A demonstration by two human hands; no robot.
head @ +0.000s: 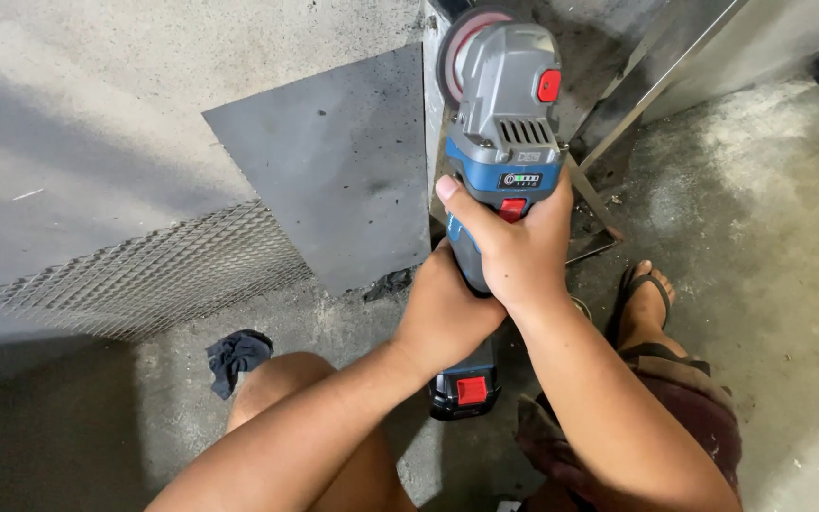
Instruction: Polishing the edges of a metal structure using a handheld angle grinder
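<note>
Both hands are on the cordless angle grinder (501,123) here, blue and grey with red buttons, pointed away from the person and up toward the top of the view. The right hand (521,248) wraps the blue body just behind the grey head, fingers closed tight around it, thumb (454,199) laid along the left side. The left hand (447,313) sits just behind and under it, fingers curled around the handle, the two hands touching. Below them the battery pack (466,387) sticks out at the rear of the tool, black with a red catch.

At the front, the grinding disc (455,52) shows red behind the head, standing on edge right against the upright edge of a steel plate (433,123); whether it touches, I cannot tell. To the left a flat dark metal sheet (334,161) leans beside it, and further left lies a strip of expanded metal mesh (144,275). On the concrete floor (760,218) there is a crumpled dark rag (236,356) near the person's left knee (286,379), and the right foot (644,303) in a sandal sits to the right of the tool.
</note>
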